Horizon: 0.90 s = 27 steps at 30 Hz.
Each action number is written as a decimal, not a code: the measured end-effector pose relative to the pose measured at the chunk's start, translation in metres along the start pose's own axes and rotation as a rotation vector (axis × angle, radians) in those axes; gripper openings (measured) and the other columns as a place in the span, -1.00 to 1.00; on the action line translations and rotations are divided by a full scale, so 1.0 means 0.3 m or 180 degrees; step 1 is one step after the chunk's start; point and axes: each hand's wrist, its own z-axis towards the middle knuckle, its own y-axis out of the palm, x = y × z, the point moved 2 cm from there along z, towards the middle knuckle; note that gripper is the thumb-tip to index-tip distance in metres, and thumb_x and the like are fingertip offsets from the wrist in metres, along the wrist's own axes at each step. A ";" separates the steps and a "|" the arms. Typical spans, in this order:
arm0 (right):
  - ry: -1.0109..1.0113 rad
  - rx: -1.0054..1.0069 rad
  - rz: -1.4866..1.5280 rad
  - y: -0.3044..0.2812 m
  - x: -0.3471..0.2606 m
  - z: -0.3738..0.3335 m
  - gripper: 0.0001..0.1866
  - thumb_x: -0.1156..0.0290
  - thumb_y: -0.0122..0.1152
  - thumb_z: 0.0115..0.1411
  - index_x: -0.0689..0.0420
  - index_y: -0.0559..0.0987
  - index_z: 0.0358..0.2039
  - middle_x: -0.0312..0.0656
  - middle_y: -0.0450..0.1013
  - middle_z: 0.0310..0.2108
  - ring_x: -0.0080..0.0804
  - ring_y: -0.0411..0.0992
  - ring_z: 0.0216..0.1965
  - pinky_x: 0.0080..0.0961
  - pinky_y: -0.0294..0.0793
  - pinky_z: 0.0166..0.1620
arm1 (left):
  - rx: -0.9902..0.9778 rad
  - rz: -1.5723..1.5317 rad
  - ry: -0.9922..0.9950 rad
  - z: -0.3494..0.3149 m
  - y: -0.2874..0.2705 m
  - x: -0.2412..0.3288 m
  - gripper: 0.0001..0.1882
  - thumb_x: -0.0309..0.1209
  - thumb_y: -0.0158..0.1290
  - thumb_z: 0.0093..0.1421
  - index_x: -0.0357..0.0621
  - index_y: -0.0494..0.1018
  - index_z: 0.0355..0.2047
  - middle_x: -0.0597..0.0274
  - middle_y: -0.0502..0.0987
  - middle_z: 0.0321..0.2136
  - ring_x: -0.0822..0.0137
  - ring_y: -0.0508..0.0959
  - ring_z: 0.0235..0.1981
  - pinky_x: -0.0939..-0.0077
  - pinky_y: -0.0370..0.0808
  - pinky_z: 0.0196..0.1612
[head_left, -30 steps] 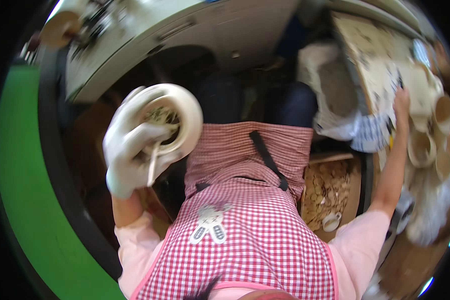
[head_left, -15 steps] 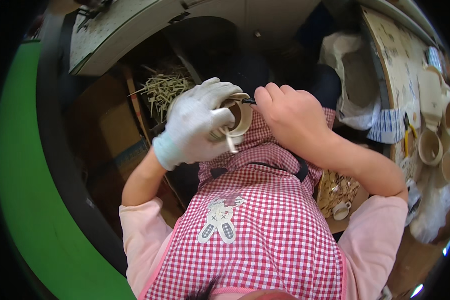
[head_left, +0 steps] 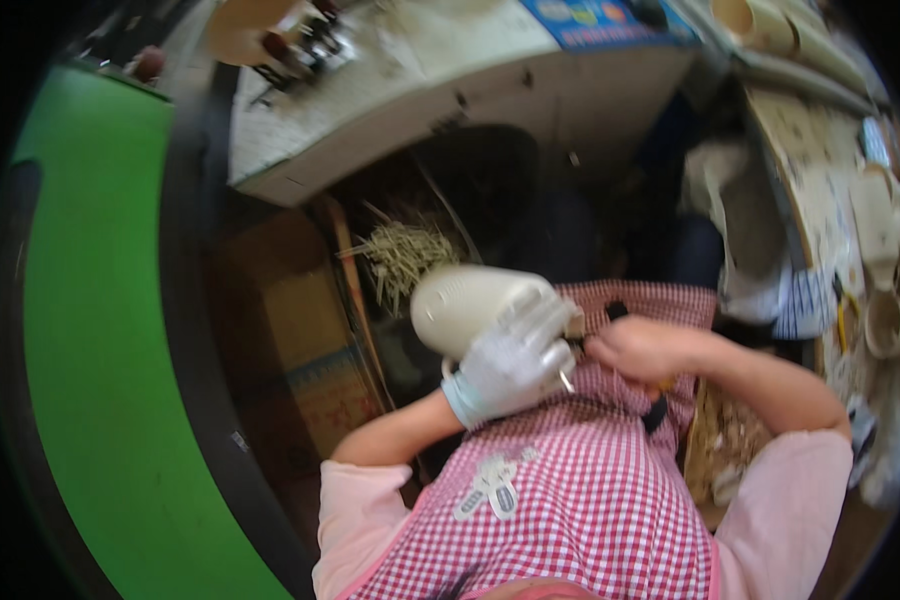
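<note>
My left hand (head_left: 510,365), in a white glove, grips a cream unglazed clay cup (head_left: 465,305) lying on its side above my lap, base pointing left. A thin pale stick (head_left: 567,381) pokes out beside the gloved fingers. My bare right hand (head_left: 638,350) is curled close against the cup's mouth end, touching the glove. What its fingers hold is hidden. Both hands hover over my pink checked apron (head_left: 580,500).
A bundle of straw (head_left: 402,255) lies on the dark floor behind the cup. A white workbench (head_left: 420,90) runs across the top. On the right, a table (head_left: 820,200) carries cream mugs (head_left: 885,322), a jug (head_left: 875,215) and cloths. A green mat (head_left: 90,350) fills the left.
My right hand came off the right-hand table and joined the cup. The cup dropped from raised at the left to my lap and turned from mouth-up to lying sideways.
</note>
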 end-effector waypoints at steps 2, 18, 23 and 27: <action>0.0480 -0.0260 0.0575 -0.035 -0.019 -0.015 -0.41 0.11 -0.23 0.54 0.34 0.55 -0.41 -0.06 0.51 -0.61 -0.23 0.56 -0.61 -0.29 0.61 -0.39 | 0.0077 -0.0071 -0.0105 -0.004 -0.008 -0.007 -0.76 -0.28 0.34 0.05 -0.11 0.52 -0.42 -0.04 0.59 0.05 0.02 0.59 0.12 0.00 0.47 0.26; 0.0522 -0.2303 0.2630 0.083 0.104 0.113 -0.55 0.06 -0.32 0.60 0.05 0.36 -0.37 -0.48 0.24 -0.68 -0.75 0.16 -0.74 -0.74 0.16 -0.66 | 0.0000 0.0234 0.0221 -0.020 0.061 0.048 -0.80 -0.31 0.18 0.09 -0.14 0.52 -0.34 0.03 0.59 0.10 0.11 0.56 0.20 0.12 0.41 0.35; 0.0388 -0.2541 0.2926 0.077 0.109 0.116 -0.59 0.05 -0.29 0.60 0.03 0.35 -0.32 -0.48 0.25 -0.68 -0.79 0.16 -0.74 -0.81 0.18 -0.65 | -0.0033 0.0048 0.0039 -0.015 0.042 0.042 -0.80 -0.29 0.17 0.08 -0.13 0.52 -0.35 0.06 0.58 0.11 0.11 0.56 0.19 0.12 0.41 0.35; 0.0380 -0.2683 0.3059 0.101 0.137 0.115 -0.60 0.07 -0.30 0.60 0.04 0.35 -0.30 -0.47 0.24 -0.69 -0.78 0.16 -0.75 -0.80 0.17 -0.67 | 0.0060 0.0198 -0.0060 -0.023 0.048 0.073 -0.77 -0.31 0.15 0.07 -0.16 0.54 -0.30 0.04 0.59 0.09 0.09 0.58 0.16 0.13 0.44 0.32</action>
